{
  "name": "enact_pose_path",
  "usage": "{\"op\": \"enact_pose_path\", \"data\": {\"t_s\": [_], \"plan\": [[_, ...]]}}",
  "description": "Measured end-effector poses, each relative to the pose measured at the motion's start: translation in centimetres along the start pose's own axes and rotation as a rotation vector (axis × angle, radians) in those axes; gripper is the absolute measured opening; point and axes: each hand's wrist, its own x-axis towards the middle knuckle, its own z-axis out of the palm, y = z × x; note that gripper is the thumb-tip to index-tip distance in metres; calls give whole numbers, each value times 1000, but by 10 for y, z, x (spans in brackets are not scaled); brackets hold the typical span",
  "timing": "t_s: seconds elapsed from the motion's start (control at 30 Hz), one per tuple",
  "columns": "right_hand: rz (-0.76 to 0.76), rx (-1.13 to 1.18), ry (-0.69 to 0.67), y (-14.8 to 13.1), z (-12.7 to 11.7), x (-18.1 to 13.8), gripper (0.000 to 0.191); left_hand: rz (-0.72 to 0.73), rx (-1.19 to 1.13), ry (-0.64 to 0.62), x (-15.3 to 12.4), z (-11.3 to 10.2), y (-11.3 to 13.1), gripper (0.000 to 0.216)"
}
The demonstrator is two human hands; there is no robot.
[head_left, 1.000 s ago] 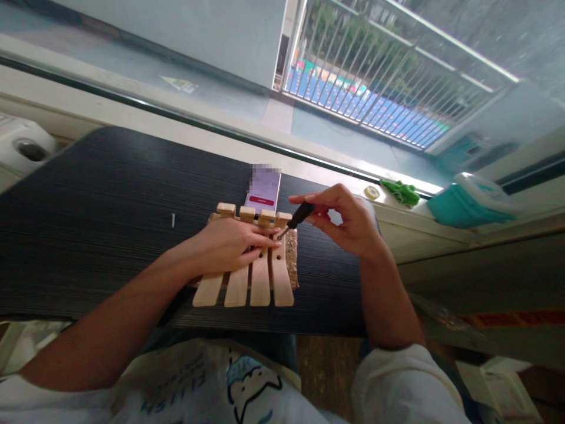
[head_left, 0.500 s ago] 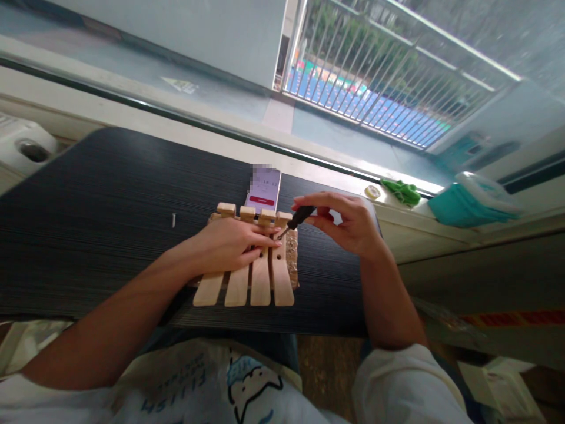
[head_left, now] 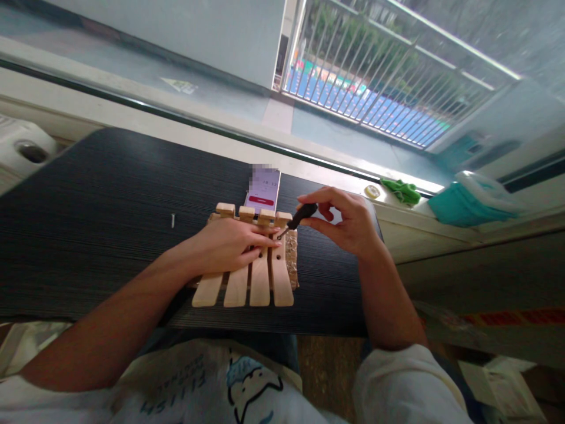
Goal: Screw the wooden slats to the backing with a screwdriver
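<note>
A small wooden rack of several light slats lies on the dark table. My left hand lies flat on the slats with fingers stretched out, pressing them down. My right hand pinches the black handle of a small screwdriver. The tool slants down to the left, its tip at the rightmost slat beside my left fingertips. A phone with a lit screen leans just behind the rack.
A single screw lies on the table left of the rack. On the sill to the right sit a green cloth, a small round lid and a teal container. A window with bars is beyond.
My right hand's fingers have shifted slightly around the screwdriver handle, as in turning it. The left hand and the rack have stayed put.
</note>
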Motion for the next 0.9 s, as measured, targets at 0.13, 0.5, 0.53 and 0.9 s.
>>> {"op": "enact_pose_path", "data": {"t_s": [0.13, 0.5, 0.53, 0.9], "plan": [[-34, 28, 32, 1, 3, 1, 23, -6, -7, -8, 0, -1, 1, 42], [81, 49, 68, 1, 12, 0, 25, 3, -1, 7, 0, 0, 1, 43], [83, 48, 78, 2, 13, 0, 25, 2, 0, 6, 0, 0, 1, 43], [40, 85, 181, 9, 24, -3, 27, 16, -6, 29, 0, 0, 1, 43]]}}
